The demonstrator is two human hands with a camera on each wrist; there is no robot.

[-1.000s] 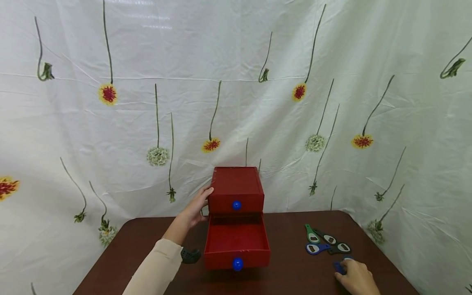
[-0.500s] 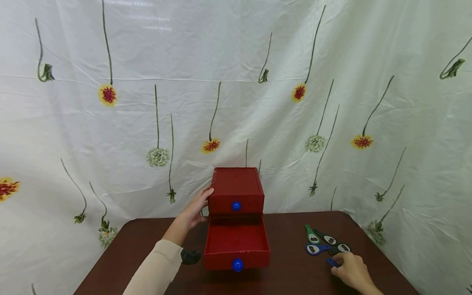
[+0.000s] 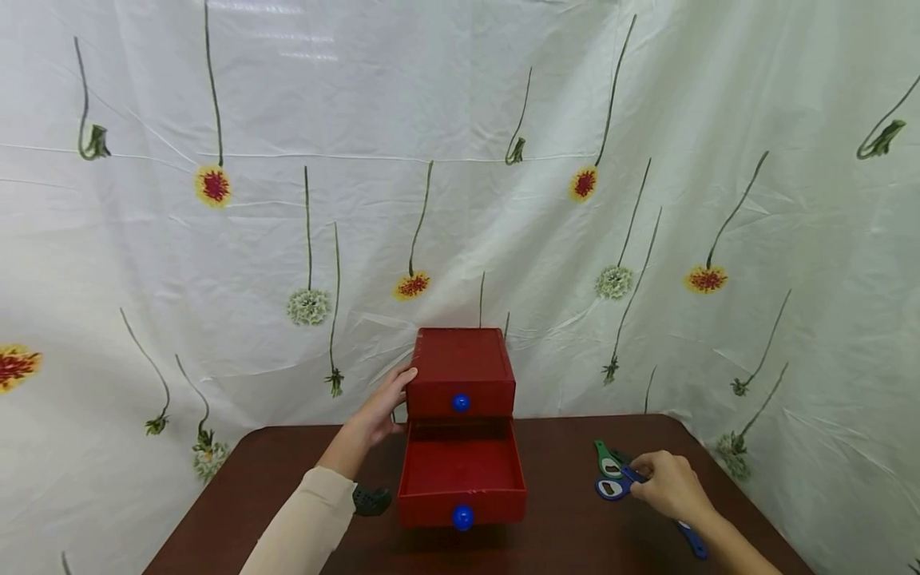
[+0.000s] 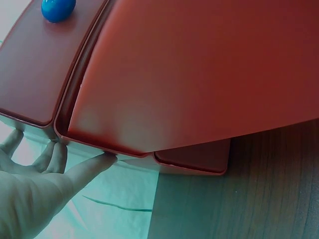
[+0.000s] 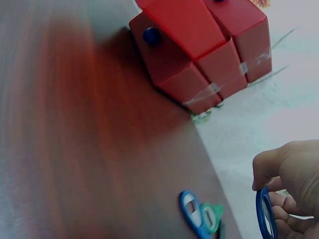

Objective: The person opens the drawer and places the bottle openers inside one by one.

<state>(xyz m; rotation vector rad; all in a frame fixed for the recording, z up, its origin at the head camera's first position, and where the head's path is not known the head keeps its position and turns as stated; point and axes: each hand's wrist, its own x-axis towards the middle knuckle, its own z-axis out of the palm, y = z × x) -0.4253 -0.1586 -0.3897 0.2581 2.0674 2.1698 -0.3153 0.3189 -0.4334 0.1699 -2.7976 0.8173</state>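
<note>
Pinching a blue bottle opener (image 5: 260, 211), the right hand (image 3: 672, 485) is up over the right side of the table (image 3: 561, 479), right by a green opener (image 3: 602, 454) and another blue one (image 3: 609, 488). Left hand (image 3: 379, 409) has its fingers loosely spread, just touching the left side of the red drawer unit (image 3: 463, 351), whose middle drawer (image 3: 496, 505) is pulled out.

At least five bottle openers (image 3: 620, 487), three drawers (image 3: 431, 508), one cabinet (image 3: 462, 353), one table (image 3: 564, 519)
</note>
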